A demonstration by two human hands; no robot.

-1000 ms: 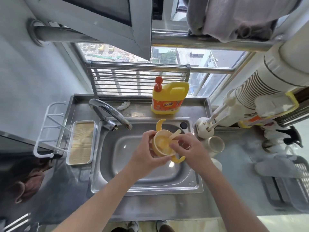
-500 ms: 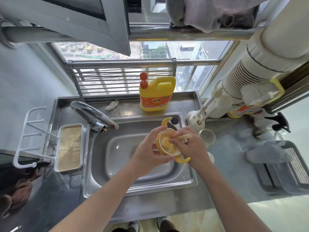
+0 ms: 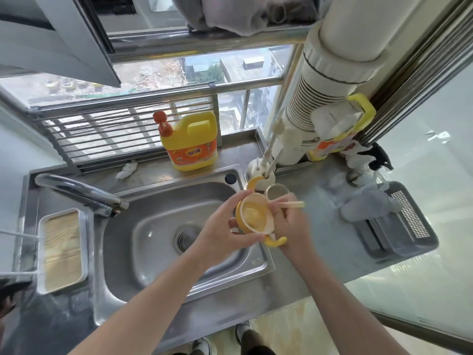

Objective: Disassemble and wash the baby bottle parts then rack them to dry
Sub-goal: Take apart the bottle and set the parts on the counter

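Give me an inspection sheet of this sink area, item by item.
Surface: steel counter with sink; no water seen running.
Job's things: yellow handled bottle collar held over the sink's right edge; pale straw sticking out to the right.
Clutter: detergent jug, brush holder, grey basket, tray.
Grippers: left hand grips the collar; right hand pinches the straw.
Cables: nothing seen.
Surroundings: window grille, white pipe.

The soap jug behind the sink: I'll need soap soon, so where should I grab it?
Grip the soap jug by the built-in handle at its top right corner, reaching from above. It stands upright, the handle is clear, and the red pump sits on the left.
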